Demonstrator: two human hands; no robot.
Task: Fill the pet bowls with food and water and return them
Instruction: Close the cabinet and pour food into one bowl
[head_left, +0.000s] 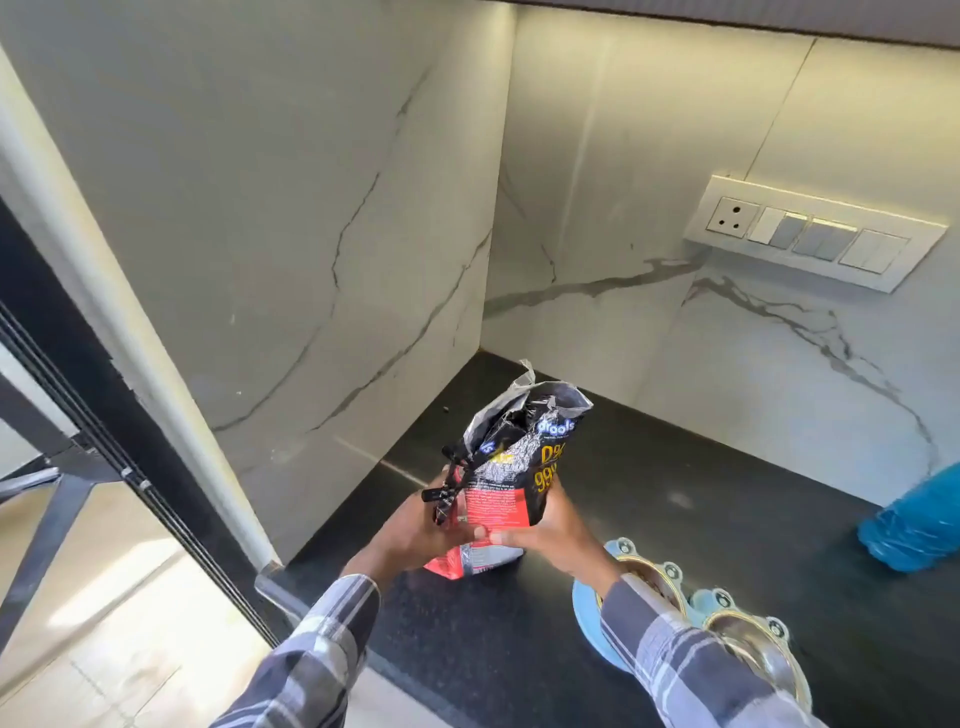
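A black and red pet food bag (511, 467) with a torn-open silver top stands upright on the black countertop (675, 499). My left hand (415, 530) grips its left side and my right hand (550, 525) grips its right side, thumbs on the front. A blue double pet bowl stand (587, 608) with two steel bowls (737, 639) sits at the counter's front right, partly hidden under my right sleeve. The nearer-left bowl seems to hold brown food.
A blue plastic water bottle (919, 525) lies at the right edge of the counter. Marble walls close the corner behind and to the left. A switch panel (810, 231) is on the back wall. The counter's edge drops to the floor at lower left.
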